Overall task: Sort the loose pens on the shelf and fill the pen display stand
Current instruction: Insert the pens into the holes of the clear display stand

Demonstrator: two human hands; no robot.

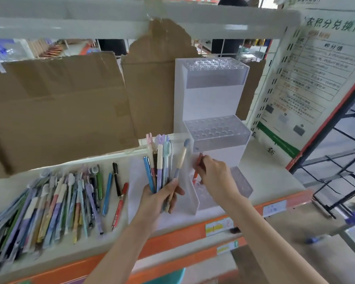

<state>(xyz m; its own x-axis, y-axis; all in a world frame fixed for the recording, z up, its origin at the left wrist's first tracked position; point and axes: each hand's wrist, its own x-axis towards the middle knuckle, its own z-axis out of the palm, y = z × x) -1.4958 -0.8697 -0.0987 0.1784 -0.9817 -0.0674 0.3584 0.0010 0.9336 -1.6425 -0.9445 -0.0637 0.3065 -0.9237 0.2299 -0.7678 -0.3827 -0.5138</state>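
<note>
Right hand [214,177] grip pinches red pen [197,168] over the display stand [213,128] bottom tier; left hand [159,198] grip holds pen bundle [162,162]; keep pen vertical, seat tip squarely in one hole.

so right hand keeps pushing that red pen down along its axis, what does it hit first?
Most likely the lowest tier of the clear pen display stand: the right hand holds the red pen tip-down over its holes. Whether it lines up with a hole is unclear.
</note>
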